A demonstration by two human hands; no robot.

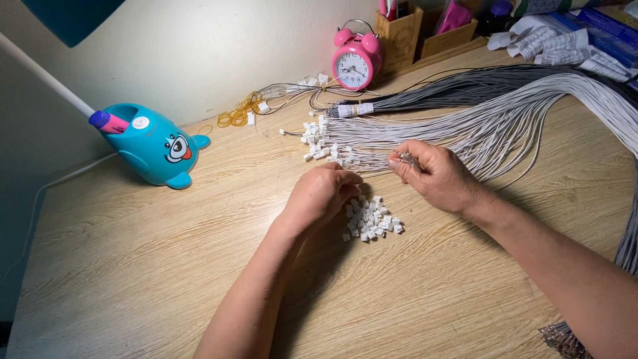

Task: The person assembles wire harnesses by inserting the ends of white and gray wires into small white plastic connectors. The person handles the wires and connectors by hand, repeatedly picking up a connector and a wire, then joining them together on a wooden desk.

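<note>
My left hand (320, 197) rests on the wooden table (153, 266), its fingers curled at the edge of a small pile of white plastic connectors (371, 220); whether it pinches one is hidden. My right hand (435, 174) is closed on the metal-tipped ends of a few thin wires (407, 159). Just beyond both hands lies a wide fan of white wires (478, 123) whose near ends carry fitted white connectors (319, 139). A bundle of dark grey wires (465, 86) lies behind it.
A teal animal-shaped desk lamp base (154, 143) stands at the left, with its white arm (40, 73) rising. A pink alarm clock (356, 58), yellow rubber bands (234, 116), wooden holders (399, 30) and folded papers (565, 43) line the back.
</note>
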